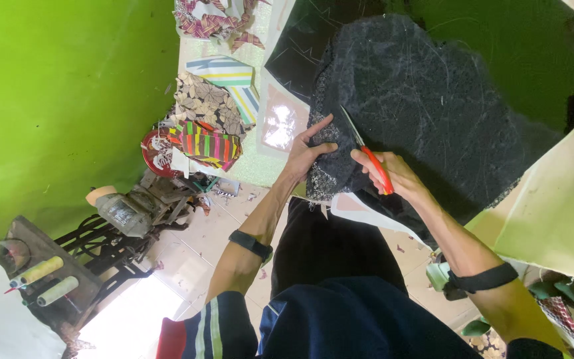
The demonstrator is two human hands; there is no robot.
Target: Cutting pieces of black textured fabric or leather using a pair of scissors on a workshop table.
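Observation:
A large piece of dark, textured fabric lies spread over a green surface in front of me. My left hand pinches the fabric's near edge, thumb and fingers closed on it. My right hand grips red-handled scissors, whose blades point into the fabric beside my left fingers. A white paper pattern piece hangs under the fabric edge. Black bands sit on both of my forearms.
Piles of colourful patterned cloth lie on the floor at left by a red bowl. A sewing machine stand with thread spools is at lower left. A cream board with scraps is at right.

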